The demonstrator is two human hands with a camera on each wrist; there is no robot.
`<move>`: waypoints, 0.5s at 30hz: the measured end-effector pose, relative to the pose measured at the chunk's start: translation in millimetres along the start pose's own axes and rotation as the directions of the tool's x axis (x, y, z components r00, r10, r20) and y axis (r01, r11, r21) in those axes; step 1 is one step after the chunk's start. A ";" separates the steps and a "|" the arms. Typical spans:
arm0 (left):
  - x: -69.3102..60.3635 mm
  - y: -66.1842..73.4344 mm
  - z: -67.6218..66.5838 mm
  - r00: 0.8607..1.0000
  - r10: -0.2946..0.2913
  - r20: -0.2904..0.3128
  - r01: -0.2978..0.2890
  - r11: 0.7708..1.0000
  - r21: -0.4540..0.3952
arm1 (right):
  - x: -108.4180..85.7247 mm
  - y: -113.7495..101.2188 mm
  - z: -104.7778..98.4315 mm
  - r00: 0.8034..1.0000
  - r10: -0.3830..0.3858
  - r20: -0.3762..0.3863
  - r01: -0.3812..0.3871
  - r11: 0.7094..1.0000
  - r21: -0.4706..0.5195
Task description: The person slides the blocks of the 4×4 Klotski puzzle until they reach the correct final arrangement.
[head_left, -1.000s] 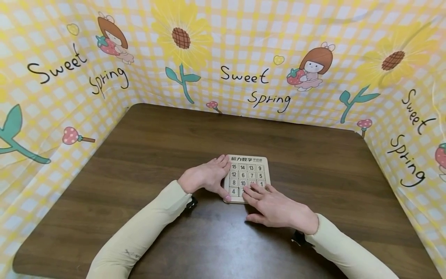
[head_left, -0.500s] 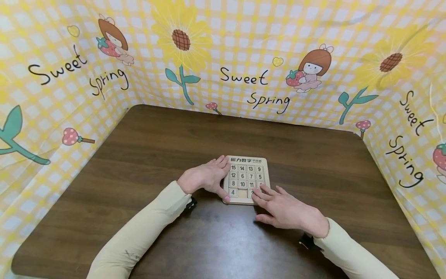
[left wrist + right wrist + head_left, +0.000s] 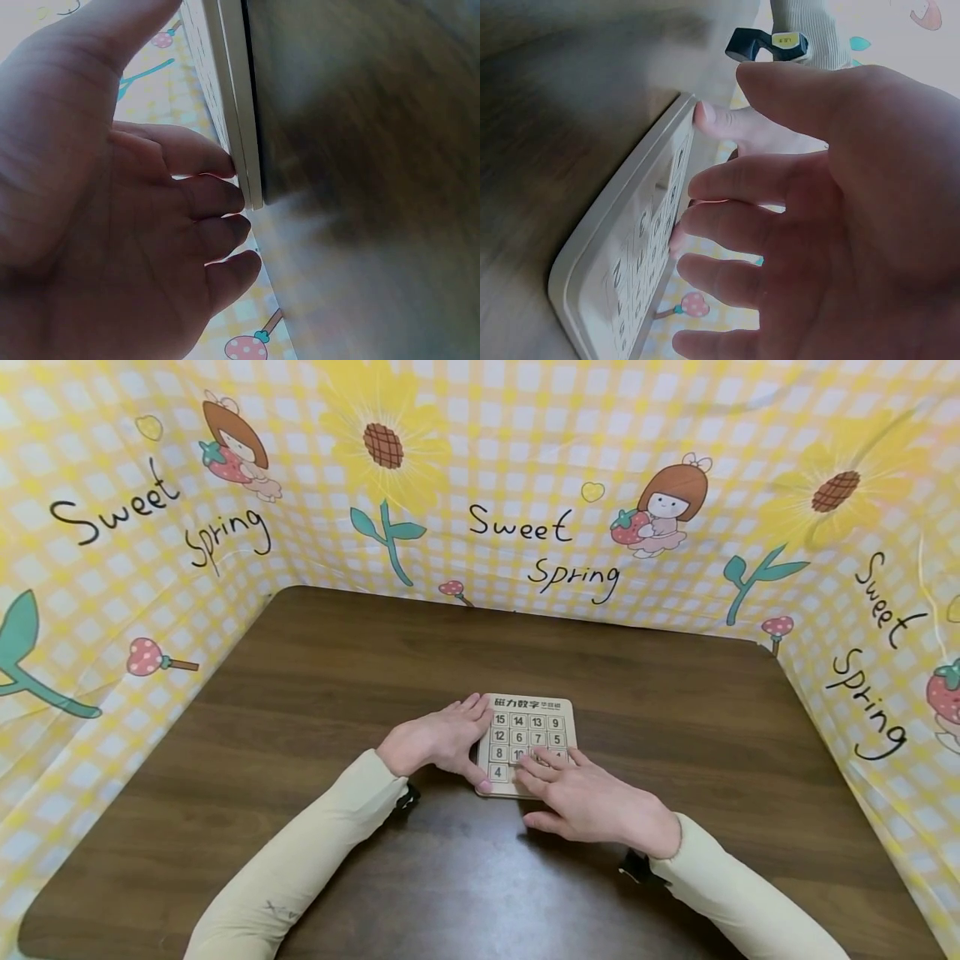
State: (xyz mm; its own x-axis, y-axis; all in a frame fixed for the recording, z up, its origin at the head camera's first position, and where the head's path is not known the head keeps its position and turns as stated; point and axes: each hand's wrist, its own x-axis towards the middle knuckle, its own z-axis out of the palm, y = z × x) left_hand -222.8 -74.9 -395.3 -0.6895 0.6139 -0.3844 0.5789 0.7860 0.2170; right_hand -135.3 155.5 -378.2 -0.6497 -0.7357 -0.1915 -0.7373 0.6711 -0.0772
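Counter [image 3: 337, 660]: dark wood-grain, rounding at its corners, carrying the number puzzle [image 3: 569, 725], a pale flat slab framing square tiles [image 3: 537, 722]. Checked cloth [image 3: 517, 460]: hanging creased beyond the puzzle. Left hand [image 3: 442, 741]: lying uncurled, touching the puzzle's left edge. Right hand [image 3: 588, 797]: extending loose fingers over the puzzle's near rows.

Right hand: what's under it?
Part of the number puzzle lies under the right hand. The right wrist view shows an open bottom-row slot; in the head view, that row's numbers past tile 4 are covered.
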 end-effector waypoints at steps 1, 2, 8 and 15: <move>-0.1 0.0 -0.1 1.000 -0.003 0.001 0.003 1.000 -0.002 | 2.2 -0.9 -0.2 1.000 -0.005 0.004 0.005 1.000 -0.003; -0.3 0.0 -0.1 1.000 -0.007 0.005 0.007 1.000 -0.005 | 4.0 -1.7 -0.5 1.000 -0.007 0.007 0.008 1.000 -0.008; 0.4 0.0 -0.8 1.000 -0.013 0.008 0.013 1.000 0.000 | 12.2 -7.3 -1.1 0.999 -0.011 0.038 0.011 1.000 -0.007; 0.9 0.4 0.6 1.000 -0.008 0.005 0.008 1.000 0.003 | 21.0 -13.8 7.1 0.998 -0.025 0.063 0.026 1.000 -0.018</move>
State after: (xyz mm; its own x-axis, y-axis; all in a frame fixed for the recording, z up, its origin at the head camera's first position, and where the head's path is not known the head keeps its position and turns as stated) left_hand -223.0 -74.1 -396.1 -0.6921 0.6071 -0.3905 0.5747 0.7908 0.2107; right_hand -137.4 131.4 -388.1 -0.6181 -0.7451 -0.2504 -0.7572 0.6500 -0.0650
